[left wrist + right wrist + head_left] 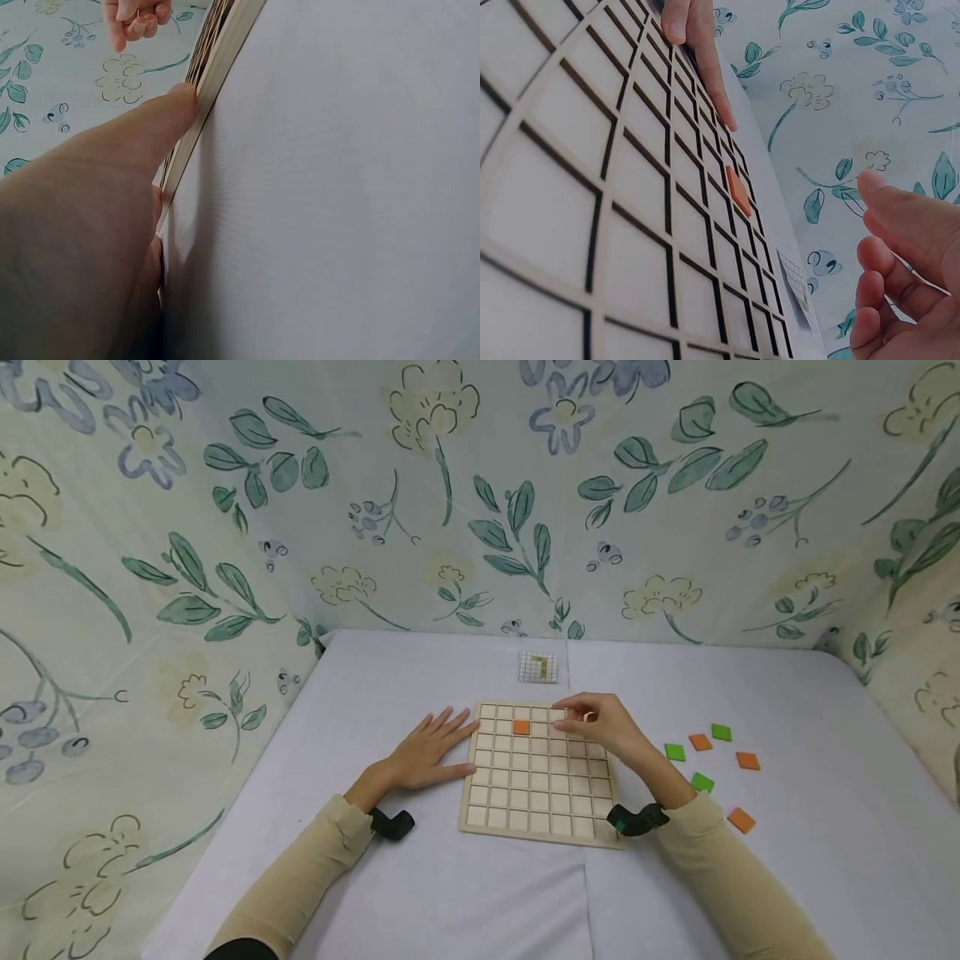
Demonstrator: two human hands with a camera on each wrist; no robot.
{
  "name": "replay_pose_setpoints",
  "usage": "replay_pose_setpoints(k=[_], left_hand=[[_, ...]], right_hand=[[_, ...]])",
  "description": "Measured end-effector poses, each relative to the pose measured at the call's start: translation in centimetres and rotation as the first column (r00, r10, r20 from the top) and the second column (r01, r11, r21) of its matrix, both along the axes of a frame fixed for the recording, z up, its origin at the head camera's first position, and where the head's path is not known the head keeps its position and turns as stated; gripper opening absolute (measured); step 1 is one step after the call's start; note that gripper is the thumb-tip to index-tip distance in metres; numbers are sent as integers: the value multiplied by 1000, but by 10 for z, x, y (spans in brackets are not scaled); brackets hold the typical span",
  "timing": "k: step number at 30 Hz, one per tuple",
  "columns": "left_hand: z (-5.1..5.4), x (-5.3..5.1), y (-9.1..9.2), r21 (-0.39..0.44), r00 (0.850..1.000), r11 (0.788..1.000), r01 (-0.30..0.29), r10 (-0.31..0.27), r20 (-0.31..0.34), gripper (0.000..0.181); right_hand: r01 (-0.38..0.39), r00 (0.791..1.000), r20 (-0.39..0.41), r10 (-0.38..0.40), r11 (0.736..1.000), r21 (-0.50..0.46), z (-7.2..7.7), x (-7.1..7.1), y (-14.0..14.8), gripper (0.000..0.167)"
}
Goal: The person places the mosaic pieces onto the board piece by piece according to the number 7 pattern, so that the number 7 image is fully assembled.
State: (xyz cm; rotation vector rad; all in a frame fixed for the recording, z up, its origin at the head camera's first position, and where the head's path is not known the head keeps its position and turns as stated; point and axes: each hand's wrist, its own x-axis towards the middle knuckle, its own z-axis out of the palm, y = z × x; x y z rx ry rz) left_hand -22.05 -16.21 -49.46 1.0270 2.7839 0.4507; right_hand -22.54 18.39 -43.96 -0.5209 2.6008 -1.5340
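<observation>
A square wooden grid board (498, 821) lies on the white cloth, with one orange tile (521, 727) set in a cell near its far edge. My left hand (426, 753) has its fingers spread flat, and the fingertips and thumb touch the board's left edge. In the left wrist view the thumb (139, 127) meets the board's side. Over the board's far right part hovers my right hand (609, 727), fingers loosely bent. From the right wrist view, no tile shows between its thumb (904, 214) and fingers.
To the right of the board lie several loose tiles, among them a green tile (675, 752) and an orange tile (741, 820). A small card (537, 667) printed with a coloured grid lies beyond the board. Behind the table hangs a floral curtain (420, 552).
</observation>
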Motion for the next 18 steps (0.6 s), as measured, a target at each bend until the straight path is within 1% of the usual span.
replay_pose_setpoints(k=[5,10,18], left_hand=[[2,0,0,2,1000,1000,-5,5,11,82],[2,1,1,3,1000,1000,-6,6,5,82],[3,2,1,6,1000,1000,-8,8,10,82]], right_hand=[[44,999,-16,-43,998,34,4,6,20,35],[94,995,-25,-92,994,62,6,12,41,38],[180,984,-36,-177,978,105,6,25,78,41]])
